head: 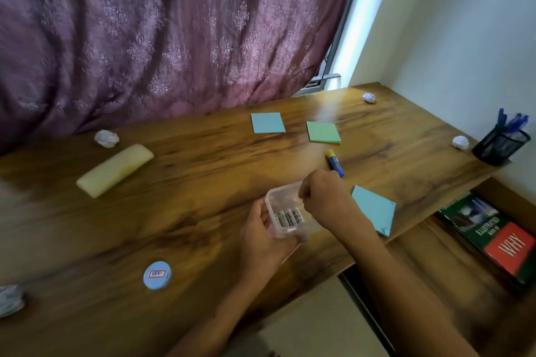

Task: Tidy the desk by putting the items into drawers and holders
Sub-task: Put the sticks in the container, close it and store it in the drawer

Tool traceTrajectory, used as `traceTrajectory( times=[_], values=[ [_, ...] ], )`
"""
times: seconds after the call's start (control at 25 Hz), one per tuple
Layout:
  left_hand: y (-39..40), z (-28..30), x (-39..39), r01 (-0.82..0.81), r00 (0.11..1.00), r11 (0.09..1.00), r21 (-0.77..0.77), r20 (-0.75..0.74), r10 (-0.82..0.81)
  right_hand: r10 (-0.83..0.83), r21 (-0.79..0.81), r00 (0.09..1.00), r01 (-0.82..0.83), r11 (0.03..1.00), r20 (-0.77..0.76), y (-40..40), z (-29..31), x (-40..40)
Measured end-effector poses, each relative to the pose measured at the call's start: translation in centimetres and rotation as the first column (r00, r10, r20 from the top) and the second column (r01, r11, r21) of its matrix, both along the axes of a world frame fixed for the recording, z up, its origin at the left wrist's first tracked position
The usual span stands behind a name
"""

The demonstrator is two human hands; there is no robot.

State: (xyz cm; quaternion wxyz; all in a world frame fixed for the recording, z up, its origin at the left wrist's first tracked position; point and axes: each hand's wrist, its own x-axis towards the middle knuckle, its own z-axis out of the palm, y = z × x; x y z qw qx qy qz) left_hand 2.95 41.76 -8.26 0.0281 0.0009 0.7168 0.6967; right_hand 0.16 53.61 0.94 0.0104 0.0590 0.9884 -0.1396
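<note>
A small clear plastic box (285, 229) with several white batteries (290, 216) inside sits near the desk's front edge. My left hand (262, 240) grips the box from its left and near side. Curled over the box's right rim is my right hand (324, 197); whether it pinches anything is hidden. Just behind that hand lies a blue and yellow glue stick (335, 162). Blue sticky pads (267, 122) (375, 209) and a green pad (323, 132) lie on the wooden desk (203, 182). A black mesh pen holder (500, 145) with blue pens stands at the right end.
A cream pouch (114, 169) lies at the left. Crumpled paper balls (106, 138) (369, 97) (460, 142) (10, 300) are scattered about. A round blue lid (157, 274) lies near the front. Books (493, 235) rest on a lower shelf at right. A purple curtain hangs behind.
</note>
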Motion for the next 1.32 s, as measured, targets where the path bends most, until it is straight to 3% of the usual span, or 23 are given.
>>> traceTrajectory(
  times=[0.24, 0.52, 0.8, 1.08, 1.32],
  values=[
    [0.6, -0.1, 0.2, 0.062, 0.998, 0.998, 0.01, 0.033, -0.062, -0.133, -0.271, 0.961, 0.065, 0.96, -0.242, 3.0, 0.8, 3.7],
    [5.6, 0.8, -2.1, 0.137, 0.991, 0.991, 0.007, -0.005, -0.137, -0.261, -0.395, 0.907, 0.118, 0.911, -0.33, 9.7, 2.0, 4.0],
    [11.4, 1.7, -6.6, 0.154, 0.988, 0.988, -0.023, -0.011, -0.154, -0.286, -0.48, 0.901, 0.104, 0.871, -0.325, 16.1, 2.0, -0.2],
    [12.8, 1.9, -9.5, 0.08, 0.997, 0.993, -0.084, 0.001, -0.08, -0.214, -0.632, 0.965, 0.073, 0.772, -0.149, 18.5, -0.6, -4.4],
    [10.5, 0.5, -11.0, 0.0, 0.999, 0.98, -0.198, 0.038, 0.008, -0.126, -0.579, 0.98, 0.015, 0.815, -0.152, 16.5, -2.9, -8.1]
  ],
)
